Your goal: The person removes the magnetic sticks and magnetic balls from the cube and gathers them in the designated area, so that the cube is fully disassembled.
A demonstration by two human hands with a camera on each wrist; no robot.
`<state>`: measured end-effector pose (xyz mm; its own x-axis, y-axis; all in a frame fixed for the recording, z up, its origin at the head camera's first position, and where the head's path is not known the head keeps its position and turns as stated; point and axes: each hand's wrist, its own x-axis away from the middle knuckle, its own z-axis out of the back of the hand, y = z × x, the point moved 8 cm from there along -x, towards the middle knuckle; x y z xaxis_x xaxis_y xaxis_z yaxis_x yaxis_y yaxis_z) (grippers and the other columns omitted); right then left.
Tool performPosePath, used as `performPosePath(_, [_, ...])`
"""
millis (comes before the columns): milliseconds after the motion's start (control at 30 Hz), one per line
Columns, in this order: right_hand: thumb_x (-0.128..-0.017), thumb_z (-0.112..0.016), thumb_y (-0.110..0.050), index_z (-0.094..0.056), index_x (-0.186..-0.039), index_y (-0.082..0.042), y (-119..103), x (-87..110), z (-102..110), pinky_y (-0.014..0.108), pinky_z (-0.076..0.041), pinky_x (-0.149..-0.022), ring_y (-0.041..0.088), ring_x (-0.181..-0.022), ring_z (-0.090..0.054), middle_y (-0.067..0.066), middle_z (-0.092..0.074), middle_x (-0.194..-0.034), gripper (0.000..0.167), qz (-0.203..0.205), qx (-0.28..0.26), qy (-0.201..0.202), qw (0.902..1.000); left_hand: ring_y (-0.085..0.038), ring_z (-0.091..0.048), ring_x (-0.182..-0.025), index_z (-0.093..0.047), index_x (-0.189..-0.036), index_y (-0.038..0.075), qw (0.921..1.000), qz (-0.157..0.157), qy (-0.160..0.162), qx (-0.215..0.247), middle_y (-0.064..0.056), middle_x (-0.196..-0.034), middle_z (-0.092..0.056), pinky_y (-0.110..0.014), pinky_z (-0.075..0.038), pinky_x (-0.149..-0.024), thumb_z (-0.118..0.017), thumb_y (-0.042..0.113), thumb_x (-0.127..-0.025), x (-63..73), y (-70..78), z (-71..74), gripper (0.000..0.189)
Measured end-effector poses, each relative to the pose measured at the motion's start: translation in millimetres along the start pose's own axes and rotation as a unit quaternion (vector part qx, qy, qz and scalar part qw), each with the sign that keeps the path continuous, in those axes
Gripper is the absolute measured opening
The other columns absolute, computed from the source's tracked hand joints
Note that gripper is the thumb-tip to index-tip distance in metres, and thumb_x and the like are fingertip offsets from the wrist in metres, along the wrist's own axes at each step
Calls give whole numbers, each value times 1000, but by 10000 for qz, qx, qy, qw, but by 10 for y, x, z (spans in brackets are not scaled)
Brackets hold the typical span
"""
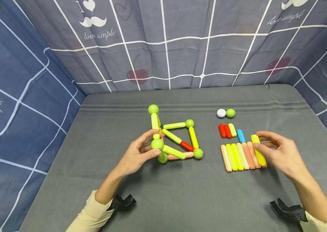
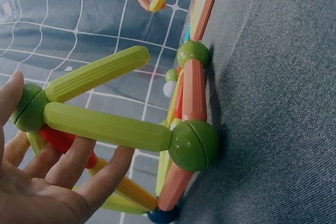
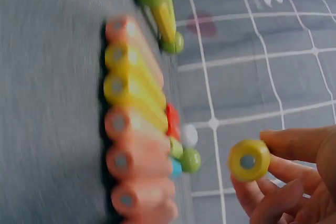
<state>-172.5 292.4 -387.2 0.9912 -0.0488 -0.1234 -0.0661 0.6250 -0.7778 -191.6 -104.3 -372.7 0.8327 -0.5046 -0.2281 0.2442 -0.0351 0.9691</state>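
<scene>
My left hand (image 1: 140, 149) grips a frame of magnetic building sticks and balls at its raised near corner, thumb against a green ball (image 1: 157, 144). The fingers reach behind the sticks in the left wrist view. From that ball a yellow-green stick (image 1: 173, 151) juts out with its far end free. The frame's base has green balls (image 1: 198, 153), a red stick (image 1: 187, 146) and an orange stick (image 2: 195, 90). My right hand (image 1: 281, 154) pinches a yellow stick (image 1: 258, 150) between thumb and fingers, above the right end of a stick row. Its grey-centred end (image 3: 248, 161) faces the right wrist camera.
The row of orange and yellow sticks (image 1: 240, 156) lies right of the frame. Behind it are a blue stick (image 1: 241, 136), red sticks (image 1: 225, 131), a short yellow-green stick (image 1: 232, 130), a white ball (image 1: 221, 113) and a loose green ball (image 1: 231, 113). Curtains enclose the grey table (image 1: 186, 199).
</scene>
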Motion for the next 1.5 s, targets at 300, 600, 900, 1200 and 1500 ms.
performPosePath(300, [-92,-70,-13,-61,-123,6,260,-51,99,20,-44,-55,-12,-73,-50,27,-63,-107,38,-73,969,-70,9952,-35,-60,-116,-41,-143,-3,10000,25,-29,16,-19,-137,-53,-34,-51,-90,-66,-3,-92,-2,-4,-8,57])
performPosePath(600, [-95,-65,-15,-57,-125,8,498,-76,37,30,-45,-44,5,-61,-53,27,-60,-107,38,-353,1027,-398,9933,-40,-58,-117,-43,-144,2,10000,19,-49,28,-18,-138,-53,-35,-51,-91,-67,-2,-92,-8,1,-19,57])
performPosePath(900, [-100,-58,-20,-55,-126,9,529,-52,13,33,-46,-42,14,-51,-53,29,-60,-108,38,-414,996,-559,9926,-34,-60,-117,-44,-143,3,10000,1,-18,-28,-17,-138,-53,-34,-51,-91,-67,-2,-92,-8,12,-6,56])
performPosePath(1200, [-100,-58,-23,-58,-124,7,476,-55,35,31,-45,-44,8,-60,-54,29,-63,-108,38,-317,1146,-536,9915,-36,-58,-119,-45,-143,3,10000,-39,-1,-65,-17,-137,-54,-35,-51,-92,-67,-1,-92,2,1,0,55])
performPosePath(1500, [-100,-59,-21,-58,-124,7,492,-44,29,31,-44,-44,7,-60,-54,26,-63,-107,36,-265,1182,-610,9908,-31,-58,-119,-45,-142,2,9999,-50,21,-89,-17,-137,-54,-35,-51,-92,-66,-3,-92,2,-7,4,54])
